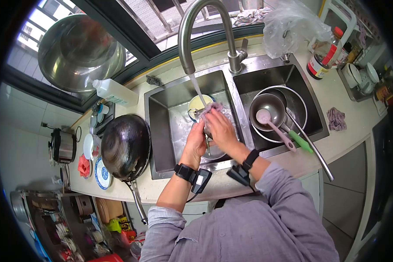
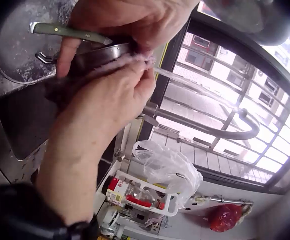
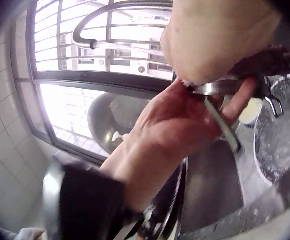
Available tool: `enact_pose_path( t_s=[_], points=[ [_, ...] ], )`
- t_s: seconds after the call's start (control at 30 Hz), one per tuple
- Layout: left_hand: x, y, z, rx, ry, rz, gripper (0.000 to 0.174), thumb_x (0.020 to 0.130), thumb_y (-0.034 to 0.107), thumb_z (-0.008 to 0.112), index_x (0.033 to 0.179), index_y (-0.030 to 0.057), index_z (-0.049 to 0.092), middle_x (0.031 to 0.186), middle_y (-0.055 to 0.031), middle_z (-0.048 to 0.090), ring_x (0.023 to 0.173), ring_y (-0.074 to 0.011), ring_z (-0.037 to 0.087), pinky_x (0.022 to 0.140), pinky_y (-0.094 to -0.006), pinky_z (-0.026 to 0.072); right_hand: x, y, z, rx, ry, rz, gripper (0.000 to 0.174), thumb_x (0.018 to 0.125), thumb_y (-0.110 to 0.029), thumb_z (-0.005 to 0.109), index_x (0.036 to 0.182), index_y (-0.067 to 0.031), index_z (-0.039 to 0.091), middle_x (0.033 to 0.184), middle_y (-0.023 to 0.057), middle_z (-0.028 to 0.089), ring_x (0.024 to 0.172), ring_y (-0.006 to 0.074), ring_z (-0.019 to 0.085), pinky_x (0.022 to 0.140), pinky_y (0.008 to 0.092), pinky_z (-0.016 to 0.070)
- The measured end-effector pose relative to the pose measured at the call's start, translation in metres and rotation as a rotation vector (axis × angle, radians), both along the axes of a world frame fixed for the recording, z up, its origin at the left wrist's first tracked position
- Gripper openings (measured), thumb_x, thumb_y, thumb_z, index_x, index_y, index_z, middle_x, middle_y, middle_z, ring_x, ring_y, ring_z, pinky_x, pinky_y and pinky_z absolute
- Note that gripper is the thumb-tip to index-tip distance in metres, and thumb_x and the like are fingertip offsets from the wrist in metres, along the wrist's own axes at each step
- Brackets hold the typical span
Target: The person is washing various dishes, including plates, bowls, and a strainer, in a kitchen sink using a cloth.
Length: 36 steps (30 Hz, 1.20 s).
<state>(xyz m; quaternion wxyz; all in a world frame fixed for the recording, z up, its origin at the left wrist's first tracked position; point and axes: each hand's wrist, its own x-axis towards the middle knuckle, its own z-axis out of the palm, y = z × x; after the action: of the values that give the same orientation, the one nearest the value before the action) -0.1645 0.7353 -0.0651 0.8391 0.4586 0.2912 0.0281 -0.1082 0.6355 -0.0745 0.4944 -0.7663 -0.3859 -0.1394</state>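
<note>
Over the left sink basin (image 1: 163, 144), my left hand (image 1: 196, 142) grips a steel utensil (image 2: 102, 56) with a curved rim, a wire loop and a green riveted handle (image 2: 70, 32). My right hand (image 1: 220, 129) pinches a wet purple-pink rag (image 1: 212, 107) and presses it along the steel rim. One left finger (image 3: 242, 100) extends beneath the utensil; its far side is hidden by the hands and rag. Water runs from the faucet (image 1: 185, 56) close to the rag. Below sits a cream bowl with a dark blue rim (image 1: 196, 103), and a wet round metal pan (image 3: 280, 135) lies near the hands.
The right basin holds a dark saucepan (image 1: 266, 102), a pink ladle (image 1: 279, 131) and a green handle (image 1: 300, 140). An overturned wok (image 1: 124, 144) lies left of the sink. A white jug (image 1: 115, 92), a sauce bottle (image 1: 323, 61) and a second rag (image 1: 336, 119) stand or lie around.
</note>
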Motion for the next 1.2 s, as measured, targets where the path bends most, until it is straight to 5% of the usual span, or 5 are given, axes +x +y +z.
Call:
enact_pose_path(
  t_s=[0.17, 0.6, 0.83, 0.97, 1.2],
  points=[
    [0.001, -0.01, 0.019, -0.064, 0.068, -0.052, 0.027, 0.088, 0.028, 0.039, 0.11, 0.012, 0.041, 0.105, -0.0086, 0.05, 0.09, -0.0234, 0.056, 0.061, -0.0466, 0.0526, 0.049, 0.002, -0.005, -0.048, 1.021, 0.169, 0.045, 0.085, -0.037, 0.036, 0.11, -0.0015, 0.046, 0.104, 0.0168, 0.054, 0.099, 0.0321, 0.05, 0.083, 0.0328, 0.038],
    [0.007, -0.004, 0.007, 0.471, 0.281, -0.313, 0.017, 0.077, 0.007, 0.054, 0.094, 0.0076, 0.056, 0.083, -0.0009, 0.06, 0.079, -0.0139, 0.057, 0.061, -0.0293, 0.0477, 0.034, 0.008, -0.021, 0.115, 0.859, 0.207, 0.055, 0.08, -0.031, 0.051, 0.123, -0.0001, 0.034, 0.121, 0.0209, 0.041, 0.112, 0.0311, 0.041, 0.091, 0.0341, 0.0337],
    [0.01, -0.029, 0.011, 1.65, 0.227, -0.388, 0.019, 0.071, 0.012, 0.055, 0.089, 0.0069, 0.057, 0.078, -0.0122, 0.059, 0.072, -0.0328, 0.055, 0.063, -0.0413, 0.0436, 0.029, 0.006, -0.034, 0.338, 1.152, 0.111, 0.046, 0.075, -0.021, 0.057, 0.111, 0.0027, 0.04, 0.098, 0.0087, 0.05, 0.087, 0.0143, 0.047, 0.077, 0.0268, 0.0393],
    [0.007, -0.021, 0.015, 1.619, 0.145, -0.472, 0.023, 0.071, 0.014, 0.058, 0.094, 0.0101, 0.058, 0.083, -0.0119, 0.06, 0.075, -0.0283, 0.057, 0.065, -0.0366, 0.0452, 0.03, 0.002, -0.047, 0.275, 1.18, -0.026, 0.043, 0.072, -0.021, 0.047, 0.106, 0.0065, 0.045, 0.097, 0.0193, 0.055, 0.091, 0.0268, 0.053, 0.079, 0.0327, 0.0398],
    [-0.003, 0.01, -0.002, 0.795, 0.066, -0.591, 0.037, 0.071, -0.006, 0.058, 0.107, 0.0027, 0.055, 0.09, -0.0059, 0.062, 0.082, -0.0112, 0.056, 0.071, -0.024, 0.0454, 0.036, -0.003, -0.062, -0.042, 1.037, -0.008, 0.045, 0.072, -0.024, 0.044, 0.106, 0.0057, 0.045, 0.096, 0.028, 0.053, 0.093, 0.0408, 0.05, 0.08, 0.0406, 0.039]
  ],
)
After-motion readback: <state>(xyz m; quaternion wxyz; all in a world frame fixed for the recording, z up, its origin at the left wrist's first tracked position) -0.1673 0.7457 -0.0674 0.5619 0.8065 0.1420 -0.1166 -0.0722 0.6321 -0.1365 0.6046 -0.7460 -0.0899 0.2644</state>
